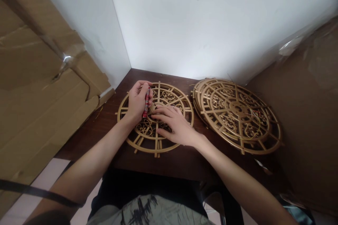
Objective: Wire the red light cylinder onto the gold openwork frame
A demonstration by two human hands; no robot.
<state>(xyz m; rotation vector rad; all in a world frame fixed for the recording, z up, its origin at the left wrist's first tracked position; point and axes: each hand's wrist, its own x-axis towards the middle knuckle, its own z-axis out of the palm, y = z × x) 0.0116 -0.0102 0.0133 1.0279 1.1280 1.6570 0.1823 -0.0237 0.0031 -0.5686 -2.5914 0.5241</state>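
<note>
A round gold-coloured openwork panel (148,150), with spokes and scroll ornaments, lies flat on the dark brown table (171,167) in front of me. Over its left part, my left hand (137,100) is closed around a slim red pen-like stick (146,103), held nearly upright. Its exact kind I cannot make out. My right hand (175,123) rests palm down across the middle and right of the panel, fingers spread, a ring on one of them. The panel's centre is partly hidden by both hands.
To the right lies a stack of similar gold panels (236,109), with thin wires on the top one. Cardboard (39,88) rises at the left, and more brown cardboard (311,95) stands at the right. A white wall (211,24) closes the back. A small shiny object (262,166) lies near the right edge.
</note>
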